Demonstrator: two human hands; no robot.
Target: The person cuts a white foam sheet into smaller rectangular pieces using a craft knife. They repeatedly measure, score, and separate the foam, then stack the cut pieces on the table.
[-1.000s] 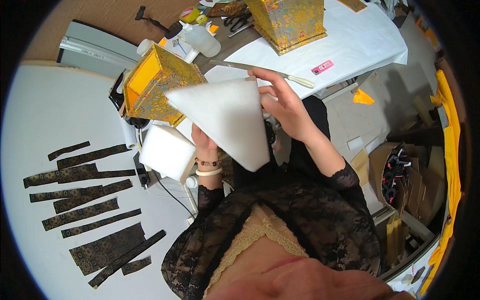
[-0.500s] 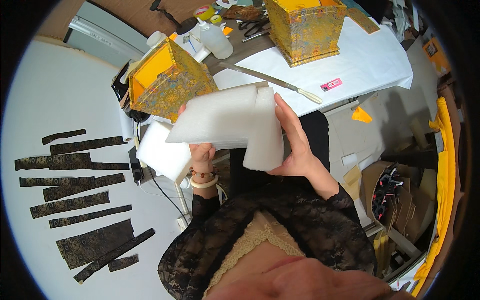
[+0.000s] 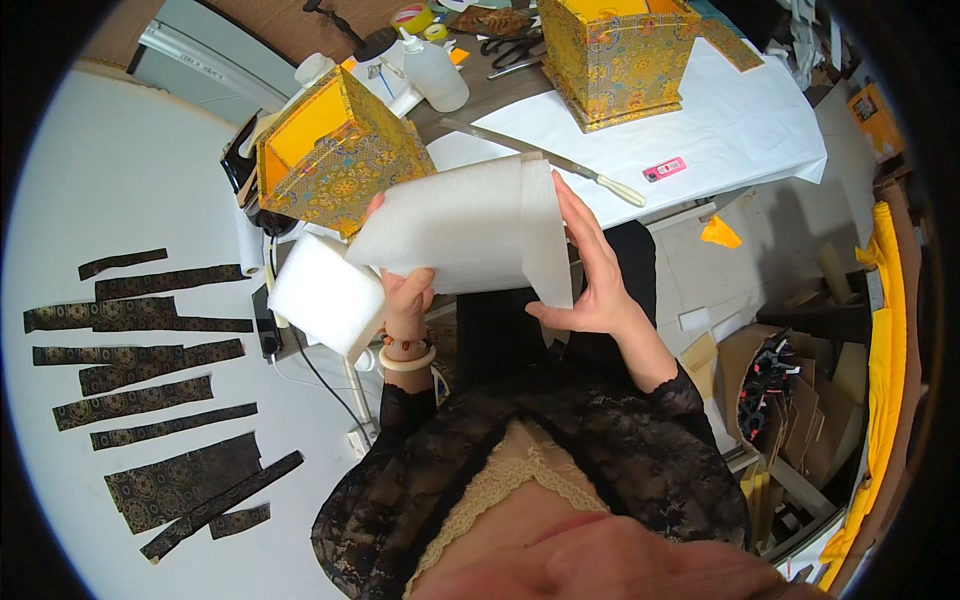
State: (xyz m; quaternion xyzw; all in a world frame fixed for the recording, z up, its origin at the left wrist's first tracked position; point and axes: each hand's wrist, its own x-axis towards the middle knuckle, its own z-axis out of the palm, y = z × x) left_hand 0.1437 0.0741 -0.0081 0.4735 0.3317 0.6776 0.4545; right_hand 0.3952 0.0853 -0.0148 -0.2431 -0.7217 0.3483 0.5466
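Note:
Between my hands, above my lap, is a white foam block (image 3: pixel 455 225) with a slanted left end and a flat piece along its right end. My left hand (image 3: pixel 405 300) grips the slanted end, thumb on the near side and a fingertip showing at the far side. At the right end, my right hand (image 3: pixel 592 262) holds the flat piece, fingers along the far side and thumb at the lower corner. A second white foam block (image 3: pixel 328 297) lies at the table's edge, left of my left hand. Just beyond it a brocade-covered box (image 3: pixel 350 165) with a yellow lining lies tilted.
Another brocade box (image 3: pixel 615 65) stands on white paper (image 3: pixel 730 130). A long knife (image 3: pixel 560 162) and a pink cutter (image 3: pixel 664 169) lie there. A squeeze bottle (image 3: pixel 435 75) stands behind. Dark patterned fabric strips (image 3: pixel 180 480) cover the left table. Cardboard scraps (image 3: pixel 800 410) fill the right side.
The held foam block has tilted, so its lower right part no longer hangs as far down. My right thumb has shifted up and left. The second foam block looks slightly turned.

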